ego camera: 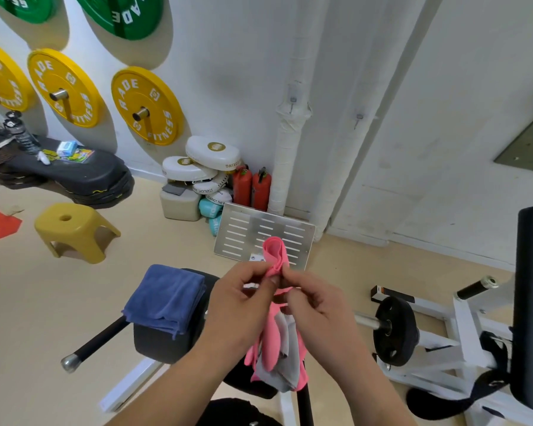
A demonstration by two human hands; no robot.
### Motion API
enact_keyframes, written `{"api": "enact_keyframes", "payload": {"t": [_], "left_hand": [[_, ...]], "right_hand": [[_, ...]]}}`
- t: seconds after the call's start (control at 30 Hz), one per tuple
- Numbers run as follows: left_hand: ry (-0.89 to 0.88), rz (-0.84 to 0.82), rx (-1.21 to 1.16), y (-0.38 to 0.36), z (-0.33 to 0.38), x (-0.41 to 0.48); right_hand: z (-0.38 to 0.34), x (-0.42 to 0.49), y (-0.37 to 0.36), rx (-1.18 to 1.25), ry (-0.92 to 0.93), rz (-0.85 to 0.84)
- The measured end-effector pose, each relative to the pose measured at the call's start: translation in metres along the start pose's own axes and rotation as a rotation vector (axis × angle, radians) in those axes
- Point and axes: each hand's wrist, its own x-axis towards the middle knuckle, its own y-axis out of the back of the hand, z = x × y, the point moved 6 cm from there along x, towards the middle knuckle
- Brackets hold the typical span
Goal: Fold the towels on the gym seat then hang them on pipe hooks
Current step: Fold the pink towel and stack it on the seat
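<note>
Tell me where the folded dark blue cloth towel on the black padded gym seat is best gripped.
Pinch the folded dark blue cloth towel at its near edge, coming from the near left: there the stacked layers overhang the black padded gym seat, so a pinch can probably close around them. The left hand and right hand now pinch the pink and grey towel.

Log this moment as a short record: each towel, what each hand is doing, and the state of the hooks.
pink towel: bunched, held up in front of the person, lower part hanging, grey showing among the pink
blue towel: folded, lying on the gym seat
left hand: pinches the pink towel
right hand: pinches the pink towel
pipe hooks: two seen on the white pipes, nothing hanging
</note>
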Motion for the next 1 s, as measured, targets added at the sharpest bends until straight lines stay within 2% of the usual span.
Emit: {"api": "enact_keyframes", "payload": {"t": [0.1,0.17,0.23,0.3,0.4,0.57,0.63,0.7,0.77,0.83,0.9,1.0], "left_hand": [[-0.044,-0.027,0.013,0.006,0.010,0.005],[-0.108,-0.064,0.071,0.010,0.022,0.006],[-0.147,-0.125,0.072,0.012,0.034,0.004],[-0.161,-0.158,0.038,0.017,0.046,0.004],[-0.167,-0.109,0.001,0.026,0.054,0.011],[-0.162,0.043,0.190,0.040,0.041,0.034],[-0.113,0.054,0.234,0.041,0.025,0.043],[0.035,-0.005,0.153,0.037,0.000,0.048],[0.287,-0.157,-0.084,0.024,-0.032,0.045],[0.454,-0.333,-0.236,0.009,-0.058,0.031],[0.502,-0.434,-0.314,-0.002,-0.068,0.015],[0.474,-0.347,-0.241,0.004,-0.081,0.013]], "right_hand": [[0.016,0.003,0.011,0.056,-0.086,0.145],[0.028,0.005,0.020,0.085,-0.162,0.162],[0.037,0.008,0.025,0.146,-0.201,0.079],[0.038,0.009,0.025,0.217,-0.193,-0.073],[0.040,0.003,0.024,0.302,-0.215,-0.226],[0.041,-0.004,0.022,0.359,-0.239,-0.134],[0.036,-0.005,0.019,0.321,-0.229,-0.094],[0.030,-0.003,0.017,0.306,-0.220,-0.059],[0.030,0.000,0.017,0.348,-0.239,-0.007],[0.035,0.003,0.018,0.442,-0.298,0.051],[0.042,0.005,0.022,0.507,-0.369,0.091],[0.061,0.005,0.033,0.465,-0.449,0.114]]}}
